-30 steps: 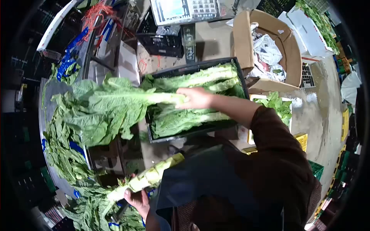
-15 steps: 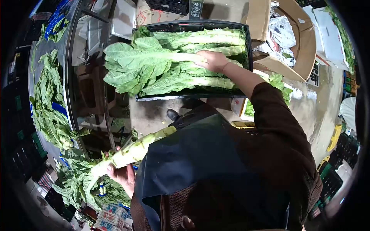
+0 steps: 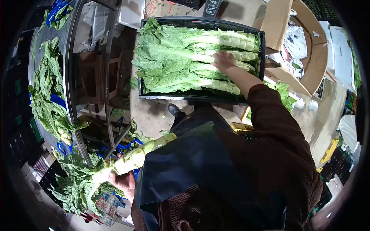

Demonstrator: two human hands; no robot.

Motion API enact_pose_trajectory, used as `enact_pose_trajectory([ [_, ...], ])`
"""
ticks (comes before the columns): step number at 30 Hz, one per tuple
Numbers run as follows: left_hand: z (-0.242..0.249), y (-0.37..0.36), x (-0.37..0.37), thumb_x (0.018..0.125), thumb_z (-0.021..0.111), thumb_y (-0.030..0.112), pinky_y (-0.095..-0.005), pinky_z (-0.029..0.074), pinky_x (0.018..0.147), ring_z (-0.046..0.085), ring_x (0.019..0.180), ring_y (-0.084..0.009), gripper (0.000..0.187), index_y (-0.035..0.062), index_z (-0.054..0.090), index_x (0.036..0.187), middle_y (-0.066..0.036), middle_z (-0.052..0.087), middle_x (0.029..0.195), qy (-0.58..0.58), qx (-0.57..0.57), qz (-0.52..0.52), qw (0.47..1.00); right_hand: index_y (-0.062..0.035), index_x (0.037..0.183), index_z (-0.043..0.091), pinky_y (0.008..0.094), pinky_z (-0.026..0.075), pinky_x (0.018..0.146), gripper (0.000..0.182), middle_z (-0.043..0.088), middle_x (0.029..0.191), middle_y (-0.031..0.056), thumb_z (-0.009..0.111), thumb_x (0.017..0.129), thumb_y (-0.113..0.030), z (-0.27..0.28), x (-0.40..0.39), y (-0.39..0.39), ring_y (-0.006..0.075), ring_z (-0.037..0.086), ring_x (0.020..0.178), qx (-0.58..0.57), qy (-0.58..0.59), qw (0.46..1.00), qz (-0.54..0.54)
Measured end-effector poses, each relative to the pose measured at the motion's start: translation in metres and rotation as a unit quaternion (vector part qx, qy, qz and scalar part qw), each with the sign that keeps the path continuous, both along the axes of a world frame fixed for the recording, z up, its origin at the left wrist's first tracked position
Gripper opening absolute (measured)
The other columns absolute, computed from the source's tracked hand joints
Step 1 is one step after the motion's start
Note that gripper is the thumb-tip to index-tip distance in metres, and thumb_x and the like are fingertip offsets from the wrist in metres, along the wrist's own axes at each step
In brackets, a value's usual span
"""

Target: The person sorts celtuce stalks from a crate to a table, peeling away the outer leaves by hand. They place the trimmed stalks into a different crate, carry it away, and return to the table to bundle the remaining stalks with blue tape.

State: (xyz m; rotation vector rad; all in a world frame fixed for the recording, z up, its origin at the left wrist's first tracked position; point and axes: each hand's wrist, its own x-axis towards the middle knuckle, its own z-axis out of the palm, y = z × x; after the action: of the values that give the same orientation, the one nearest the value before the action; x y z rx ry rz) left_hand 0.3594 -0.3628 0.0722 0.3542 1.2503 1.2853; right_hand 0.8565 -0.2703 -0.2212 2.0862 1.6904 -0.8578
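My right hand [image 3: 224, 61] rests flat on the long leafy lettuce stalks [image 3: 181, 61] that lie side by side in a black crate [image 3: 169, 97] on the floor ahead. Its fingers are spread over the pale stems. My left hand [image 3: 122, 181] grips another lettuce stalk [image 3: 127, 161] low at my left side; its pale stem points up and right toward my dark apron, and its leaves hang down to the left.
A metal table [image 3: 71, 77] on the left carries a heap of loose green leaves [image 3: 48, 100]. An open cardboard box [image 3: 304, 46] with crumpled plastic stands right of the crate. More greens [image 3: 283, 94] lie by my right arm. My shoe [image 3: 174, 111] stands just before the crate.
My right hand has carried a lettuce from over the table into the crate and laid it down among the others. My left hand keeps hold of its stalk.
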Motion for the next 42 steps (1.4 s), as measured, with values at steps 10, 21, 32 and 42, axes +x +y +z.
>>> enact_pose_trajectory([
  [10, -0.016, 0.009, -0.002, 0.073, 0.069, 0.029, -0.0505, 0.037, 0.103, 0.053, 0.116, -0.0313, 0.059, 0.0134, 0.051, 0.127, -0.019, 0.058, 0.12, -0.057, -0.024, -0.004, 0.998, -0.0172, 0.142, 0.029, 0.0485, 0.038, 0.099, 0.072, 0.041, 0.135, 0.0139, 0.065, 0.084, -0.037, -0.002, -0.012, 0.004, 0.0343, 0.037, 0.127, 0.025, -0.007, 0.994, -0.109],
  [21, -0.017, 0.028, 0.012, 0.072, 0.069, 0.028, -0.0495, 0.044, 0.097, 0.059, 0.107, -0.0306, 0.056, 0.0115, 0.054, 0.123, -0.018, 0.062, 0.112, -0.063, -0.011, -0.019, 0.998, -0.0083, 0.126, 0.046, 0.0396, 0.044, 0.094, 0.037, 0.051, 0.123, 0.0106, 0.041, 0.09, -0.014, -0.007, -0.064, -0.048, 0.0267, 0.047, 0.118, 0.083, 0.009, 0.996, -0.02],
  [32, -0.012, 0.013, 0.011, 0.073, 0.069, 0.028, -0.0515, 0.044, 0.096, 0.059, 0.108, -0.0301, 0.057, 0.0122, 0.052, 0.125, -0.018, 0.062, 0.113, -0.05, 0.002, -0.004, 0.999, -0.0065, 0.117, 0.052, 0.0394, 0.044, 0.088, 0.03, 0.055, 0.112, 0.0123, 0.044, 0.09, -0.017, -0.026, -0.066, -0.021, 0.0259, 0.052, 0.109, 0.036, -0.078, 0.996, 0.038],
  [42, -0.007, 0.002, 0.013, 0.074, 0.067, 0.03, -0.0531, 0.041, 0.099, 0.056, 0.112, -0.0304, 0.057, 0.0132, 0.052, 0.126, -0.02, 0.059, 0.116, -0.046, 0.024, 0.011, 0.999, -0.0062, 0.106, 0.051, 0.046, 0.049, 0.076, 0.037, 0.055, 0.106, 0.0182, 0.062, 0.078, -0.027, 0.039, -0.039, -0.042, 0.0351, 0.059, 0.094, 0.061, 0.159, 0.985, -0.004],
])
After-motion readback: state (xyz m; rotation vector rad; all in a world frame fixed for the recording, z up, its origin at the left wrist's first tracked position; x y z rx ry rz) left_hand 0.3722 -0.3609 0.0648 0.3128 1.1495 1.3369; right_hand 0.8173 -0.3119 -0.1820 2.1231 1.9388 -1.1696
